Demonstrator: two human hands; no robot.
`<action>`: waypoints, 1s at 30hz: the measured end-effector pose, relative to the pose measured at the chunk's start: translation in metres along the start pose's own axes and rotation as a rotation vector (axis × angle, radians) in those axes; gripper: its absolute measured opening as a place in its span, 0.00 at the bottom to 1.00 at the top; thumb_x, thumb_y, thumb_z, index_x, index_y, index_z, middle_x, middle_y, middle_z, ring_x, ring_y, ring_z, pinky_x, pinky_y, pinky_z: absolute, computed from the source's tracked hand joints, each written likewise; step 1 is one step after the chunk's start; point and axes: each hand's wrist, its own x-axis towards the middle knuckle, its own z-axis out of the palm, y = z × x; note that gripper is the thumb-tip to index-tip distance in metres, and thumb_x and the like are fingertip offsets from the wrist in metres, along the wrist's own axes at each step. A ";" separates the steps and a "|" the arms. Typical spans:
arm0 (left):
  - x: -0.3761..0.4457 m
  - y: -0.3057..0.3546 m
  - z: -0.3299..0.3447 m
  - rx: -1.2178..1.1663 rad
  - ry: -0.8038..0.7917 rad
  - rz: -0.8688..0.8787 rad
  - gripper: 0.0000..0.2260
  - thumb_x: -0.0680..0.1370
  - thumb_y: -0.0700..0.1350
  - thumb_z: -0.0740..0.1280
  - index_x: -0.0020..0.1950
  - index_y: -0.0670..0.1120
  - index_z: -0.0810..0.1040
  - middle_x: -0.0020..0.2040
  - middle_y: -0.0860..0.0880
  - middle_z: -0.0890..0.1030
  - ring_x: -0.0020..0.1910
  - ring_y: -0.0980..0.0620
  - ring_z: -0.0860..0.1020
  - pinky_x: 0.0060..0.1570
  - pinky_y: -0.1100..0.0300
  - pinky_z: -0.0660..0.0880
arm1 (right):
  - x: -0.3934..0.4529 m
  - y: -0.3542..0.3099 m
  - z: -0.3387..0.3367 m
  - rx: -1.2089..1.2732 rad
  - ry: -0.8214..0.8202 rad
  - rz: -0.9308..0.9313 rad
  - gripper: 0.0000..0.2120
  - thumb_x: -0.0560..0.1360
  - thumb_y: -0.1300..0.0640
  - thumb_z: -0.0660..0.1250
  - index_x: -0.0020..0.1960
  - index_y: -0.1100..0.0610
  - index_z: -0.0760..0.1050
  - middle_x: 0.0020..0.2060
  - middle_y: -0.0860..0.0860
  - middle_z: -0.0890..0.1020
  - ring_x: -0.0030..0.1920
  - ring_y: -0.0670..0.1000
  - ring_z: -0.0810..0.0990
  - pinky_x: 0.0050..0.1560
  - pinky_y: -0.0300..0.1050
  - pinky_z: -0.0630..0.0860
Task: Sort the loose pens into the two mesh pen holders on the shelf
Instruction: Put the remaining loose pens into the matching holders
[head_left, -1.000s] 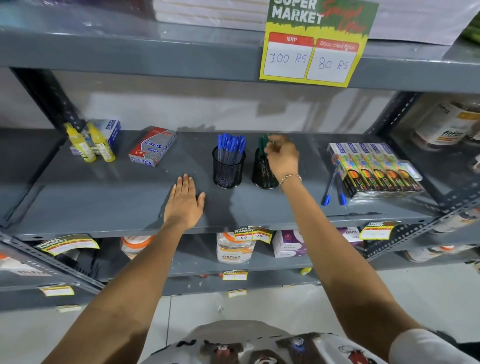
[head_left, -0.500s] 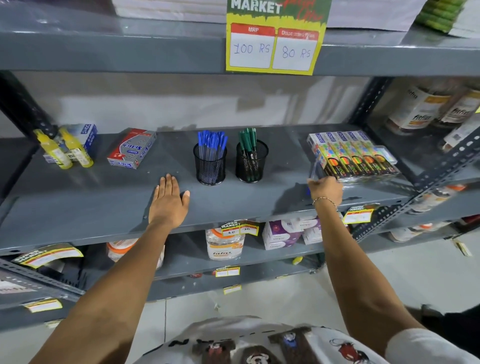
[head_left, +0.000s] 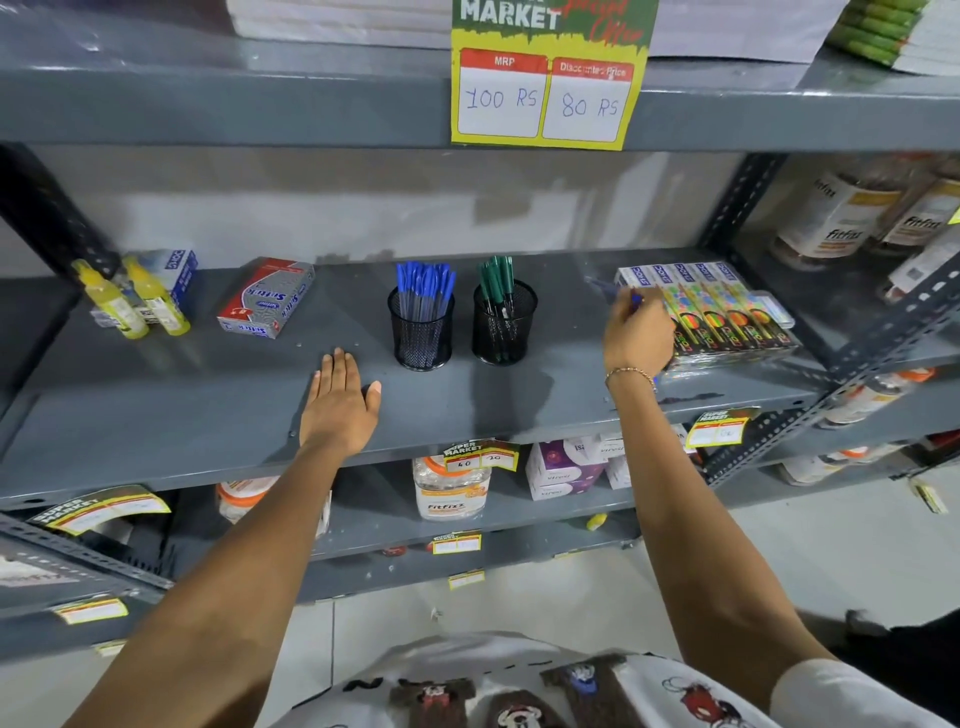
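On the grey shelf (head_left: 156, 415), our left hand (head_left: 340, 410) flat and empty, our right hand (head_left: 636, 332) pinching a blue pen (head_left: 613, 291) beside the pencil boxes (head_left: 717, 312), blue-pen holder (head_left: 421, 332) and green-pen holder (head_left: 503, 325) standing between our hands.

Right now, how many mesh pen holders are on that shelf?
2. The left holder, full of blue pens, stands mid-shelf; the right holder, with green pens, stands just beside it. None seems hidden.
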 end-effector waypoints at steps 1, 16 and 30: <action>0.000 0.000 0.000 -0.002 0.004 0.000 0.29 0.82 0.54 0.45 0.77 0.38 0.45 0.79 0.41 0.47 0.79 0.45 0.45 0.77 0.53 0.43 | -0.001 -0.012 0.001 0.119 0.042 -0.030 0.15 0.80 0.49 0.59 0.51 0.61 0.75 0.42 0.57 0.83 0.42 0.59 0.81 0.39 0.47 0.75; -0.003 0.000 -0.004 -0.003 0.028 0.010 0.29 0.82 0.54 0.45 0.77 0.38 0.46 0.79 0.40 0.49 0.79 0.44 0.46 0.77 0.52 0.44 | -0.069 -0.108 0.075 0.173 -0.406 -0.466 0.15 0.81 0.48 0.56 0.55 0.60 0.70 0.42 0.58 0.82 0.40 0.62 0.80 0.35 0.45 0.71; 0.001 -0.002 0.001 -0.012 -0.003 0.006 0.30 0.82 0.55 0.44 0.77 0.39 0.43 0.80 0.42 0.46 0.79 0.47 0.44 0.77 0.54 0.42 | -0.022 -0.053 0.061 0.120 -0.237 -0.191 0.14 0.79 0.46 0.59 0.54 0.55 0.75 0.40 0.58 0.85 0.42 0.60 0.84 0.39 0.44 0.76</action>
